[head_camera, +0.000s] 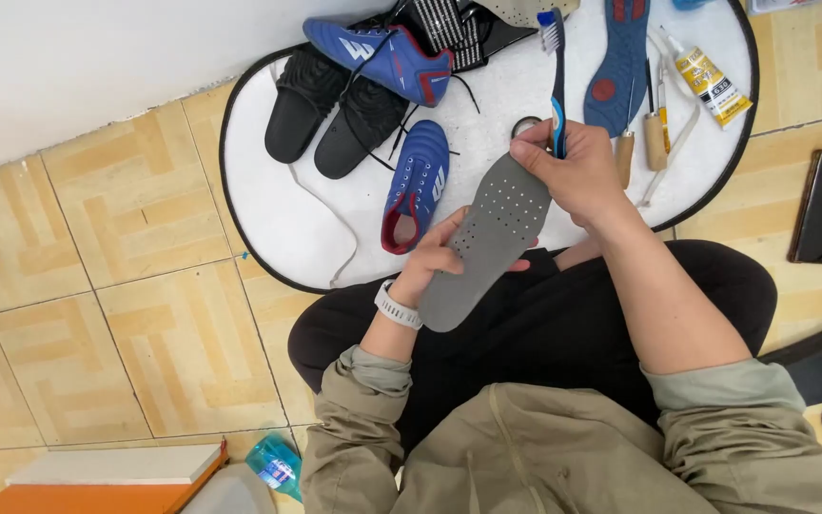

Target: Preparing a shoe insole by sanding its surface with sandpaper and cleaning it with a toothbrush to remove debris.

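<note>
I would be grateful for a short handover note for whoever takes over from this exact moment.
Left hand: holds the grey perforated insole over the lap.
Right hand: grips a blue toothbrush, bristles pointing away, thumb on the insole's top end.
On the white mat: two blue football boots, the nearer one without its laces, black insoles, a blue insole, a glue tube, two wooden-handled awls.
Done: grey insole out of its shoe.
Left: the insole shows no brushing marks or glue yet.
</note>
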